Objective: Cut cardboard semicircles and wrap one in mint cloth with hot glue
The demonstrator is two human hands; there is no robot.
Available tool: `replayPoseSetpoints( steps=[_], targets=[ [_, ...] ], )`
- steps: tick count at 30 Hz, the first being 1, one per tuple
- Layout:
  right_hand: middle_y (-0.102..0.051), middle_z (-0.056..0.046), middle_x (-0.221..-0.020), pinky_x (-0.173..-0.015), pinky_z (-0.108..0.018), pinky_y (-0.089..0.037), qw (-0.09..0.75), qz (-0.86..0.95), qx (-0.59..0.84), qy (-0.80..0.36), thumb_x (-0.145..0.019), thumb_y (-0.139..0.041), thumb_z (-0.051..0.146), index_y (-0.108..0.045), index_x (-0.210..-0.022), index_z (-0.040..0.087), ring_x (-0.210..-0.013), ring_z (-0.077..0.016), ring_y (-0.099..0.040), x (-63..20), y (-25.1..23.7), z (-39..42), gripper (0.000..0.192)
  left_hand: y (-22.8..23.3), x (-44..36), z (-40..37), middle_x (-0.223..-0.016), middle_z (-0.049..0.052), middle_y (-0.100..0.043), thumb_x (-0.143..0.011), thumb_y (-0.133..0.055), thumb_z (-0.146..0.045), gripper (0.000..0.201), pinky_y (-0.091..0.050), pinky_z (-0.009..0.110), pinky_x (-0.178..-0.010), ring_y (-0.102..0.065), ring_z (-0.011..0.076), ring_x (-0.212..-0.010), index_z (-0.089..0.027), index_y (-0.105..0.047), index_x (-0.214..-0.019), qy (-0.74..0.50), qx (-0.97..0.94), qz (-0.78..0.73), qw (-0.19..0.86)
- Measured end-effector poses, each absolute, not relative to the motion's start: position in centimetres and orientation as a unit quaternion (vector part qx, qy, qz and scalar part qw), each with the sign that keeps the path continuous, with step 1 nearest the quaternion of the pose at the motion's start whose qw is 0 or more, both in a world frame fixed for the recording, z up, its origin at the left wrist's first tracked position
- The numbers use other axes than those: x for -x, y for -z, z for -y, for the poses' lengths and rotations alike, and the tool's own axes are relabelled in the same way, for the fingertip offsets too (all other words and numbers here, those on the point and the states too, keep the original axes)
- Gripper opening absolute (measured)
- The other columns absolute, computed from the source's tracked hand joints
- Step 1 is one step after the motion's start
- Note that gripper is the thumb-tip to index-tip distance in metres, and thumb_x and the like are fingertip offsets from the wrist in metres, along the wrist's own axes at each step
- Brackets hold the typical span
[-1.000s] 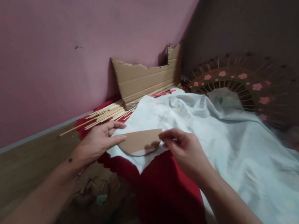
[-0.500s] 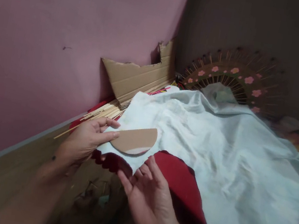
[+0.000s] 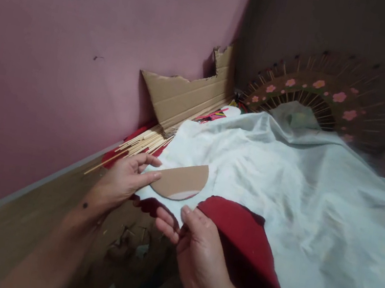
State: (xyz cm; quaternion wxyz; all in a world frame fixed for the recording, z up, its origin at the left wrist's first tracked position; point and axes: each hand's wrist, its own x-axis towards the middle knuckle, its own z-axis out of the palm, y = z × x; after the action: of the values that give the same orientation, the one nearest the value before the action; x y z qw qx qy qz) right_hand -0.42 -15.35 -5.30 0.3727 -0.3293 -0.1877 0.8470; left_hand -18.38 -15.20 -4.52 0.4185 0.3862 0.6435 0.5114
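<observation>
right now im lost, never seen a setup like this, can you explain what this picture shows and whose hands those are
There is no machine here: a person works with bare hands, and a camera worn on the head looks forward and down at them. The left hand grips the half-round card at one end, over pale cloth. The right hand pinches the cloth's near edge. Red material shows beside that hand. Beyond lie thin sticks, torn cardboard against the wall, and a flowered fan shape.
</observation>
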Motion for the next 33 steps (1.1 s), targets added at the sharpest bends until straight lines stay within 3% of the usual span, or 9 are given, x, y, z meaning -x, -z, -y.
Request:
replayPoseSetpoints(
  steps=[4, 8, 13, 16, 21, 26, 30, 33],
  targets=[
    [-0.073, -0.010, -0.097, -0.072, -0.029, -0.059, 0.359, 0.196, 0.338, -0.847, -0.070, -0.075, 0.026, -0.067, -0.093, 0.012, -0.084, -0.0218, -0.073, 0.4, 4.9, 15.2, 0.028, 4.5, 18.6, 15.3, -0.067, 0.000, -0.066, -0.061, -0.082, -0.044, 0.051, -0.041, 0.019, -0.039, -0.058, 0.0127, -0.049, -0.017, -0.057, -0.096, -0.504, -0.388, -0.652, 0.414],
    [-0.073, -0.006, -0.091, -0.077, -0.029, -0.058, 0.375, 0.184, 0.315, -0.852, -0.070, -0.069, 0.016, -0.069, -0.082, 0.015, -0.086, -0.0187, -0.070, 0.6, 4.7, 15.2, 0.012, 4.7, 19.0, 15.6, -0.070, 0.000, -0.066, -0.066, -0.078, -0.045, 0.051, -0.040, 0.020, -0.036, -0.055, 0.0119, -0.044, -0.019, -0.054, -0.103, -0.488, -0.386, -0.657, 0.426],
    [-0.066, 0.003, -0.066, -0.092, -0.034, -0.054, 0.422, 0.120, 0.230, -0.869, -0.057, -0.055, -0.004, -0.068, -0.070, 0.018, -0.081, -0.0136, -0.066, 0.4, 4.7, 15.8, 0.029, 4.4, 19.0, 15.9, -0.067, -0.002, -0.061, -0.069, -0.076, -0.044, 0.048, -0.039, 0.017, -0.037, -0.053, 0.0095, -0.045, -0.018, -0.054, -0.102, -0.474, -0.399, -0.665, 0.416],
    [-0.065, 0.003, -0.066, -0.087, -0.033, -0.055, 0.434, 0.098, 0.225, -0.867, -0.061, -0.056, -0.004, -0.068, -0.070, 0.018, -0.076, -0.0121, -0.065, 0.3, 5.0, 16.1, 0.026, 4.2, 19.0, 16.1, -0.065, -0.004, -0.059, -0.070, -0.076, -0.043, 0.047, -0.037, 0.016, -0.037, -0.050, 0.0084, -0.043, -0.018, -0.054, -0.103, -0.465, -0.390, -0.667, 0.432],
    [-0.072, -0.002, -0.082, -0.076, -0.027, -0.057, 0.446, 0.089, 0.264, -0.851, -0.070, -0.066, 0.006, -0.070, -0.086, 0.019, -0.081, -0.0157, -0.067, 1.1, 5.3, 15.7, 0.020, 4.0, 19.3, 16.3, -0.066, -0.004, -0.059, -0.070, -0.077, -0.041, 0.044, -0.037, 0.015, -0.040, -0.052, 0.0077, -0.046, -0.019, -0.054, -0.101, -0.457, -0.388, -0.656, 0.460],
    [-0.074, -0.006, -0.089, -0.082, -0.036, -0.056, 0.417, 0.020, 0.245, -0.875, -0.071, -0.059, 0.012, -0.070, -0.097, 0.018, -0.093, -0.0217, -0.067, 2.1, 5.1, 15.3, 0.029, 3.4, 19.2, 16.9, -0.062, -0.006, -0.055, -0.072, -0.075, -0.042, 0.043, -0.035, 0.014, -0.039, -0.048, 0.0066, -0.044, -0.020, -0.053, -0.102, -0.435, -0.389, -0.658, 0.476],
    [-0.074, -0.005, -0.082, -0.081, -0.039, -0.055, 0.380, 0.012, 0.211, -0.901, -0.063, -0.056, 0.010, -0.072, -0.089, 0.018, -0.085, -0.0219, -0.067, 2.0, 5.4, 15.0, 0.031, 3.4, 19.2, 17.2, -0.062, -0.007, -0.054, -0.072, -0.075, -0.043, 0.045, -0.036, 0.014, -0.040, -0.048, 0.0067, -0.045, -0.020, -0.053, -0.104, -0.434, -0.389, -0.659, 0.475],
    [-0.072, -0.002, -0.068, -0.068, -0.032, -0.055, 0.378, 0.012, 0.207, -0.902, -0.058, -0.056, 0.008, -0.072, -0.076, 0.018, -0.070, -0.0178, -0.065, 1.8, 6.0, 14.8, 0.026, 3.8, 19.2, 17.2, -0.065, -0.006, -0.054, -0.074, -0.074, -0.044, 0.046, -0.038, 0.016, -0.040, -0.049, 0.0071, -0.045, -0.021, -0.052, -0.107, -0.426, -0.403, -0.659, 0.471]
  ],
)
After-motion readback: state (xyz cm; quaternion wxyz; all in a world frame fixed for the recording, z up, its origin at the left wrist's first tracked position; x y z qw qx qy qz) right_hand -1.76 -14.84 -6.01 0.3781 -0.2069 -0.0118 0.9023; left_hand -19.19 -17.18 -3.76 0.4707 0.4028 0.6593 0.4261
